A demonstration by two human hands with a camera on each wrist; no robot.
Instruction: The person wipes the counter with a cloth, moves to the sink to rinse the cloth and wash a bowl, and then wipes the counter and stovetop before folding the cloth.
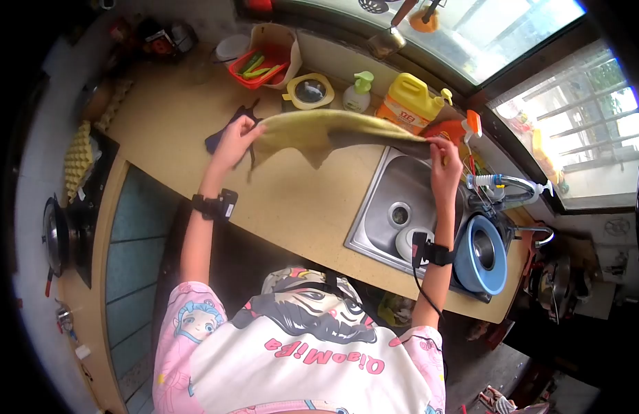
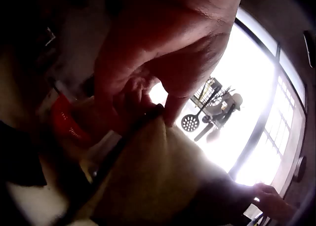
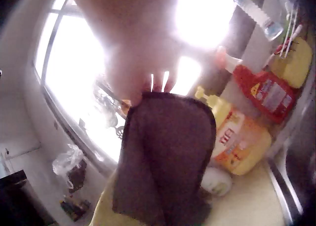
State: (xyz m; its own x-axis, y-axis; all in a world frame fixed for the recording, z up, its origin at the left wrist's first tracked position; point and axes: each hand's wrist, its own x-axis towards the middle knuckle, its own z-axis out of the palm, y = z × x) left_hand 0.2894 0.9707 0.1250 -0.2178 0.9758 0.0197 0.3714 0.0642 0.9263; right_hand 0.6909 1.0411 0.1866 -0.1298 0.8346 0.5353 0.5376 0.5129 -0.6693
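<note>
A cleaning cloth (image 1: 292,131), yellow-green on one side and dark grey on the other, hangs stretched between both hands above the counter. My left hand (image 1: 234,146) pinches one corner of it between thumb and fingers. At the opposite end, over the sink, my right hand (image 1: 446,172) pinches the other corner. The right wrist view has the grey face of the cloth (image 3: 165,152) hanging below the fingers, with a dark bound edge. Behind the left hand a dark cloth (image 1: 214,142) lies on the counter, partly hidden.
The steel sink (image 1: 374,219) holds a white bowl (image 1: 406,243). A blue basin (image 1: 500,276) stands at its right. Along the wall are a red basket (image 1: 281,61) of vegetables, a yellow-rimmed container (image 1: 290,96), a pump bottle (image 1: 357,96), a yellow jug (image 1: 405,100) and a spray bottle (image 1: 473,124).
</note>
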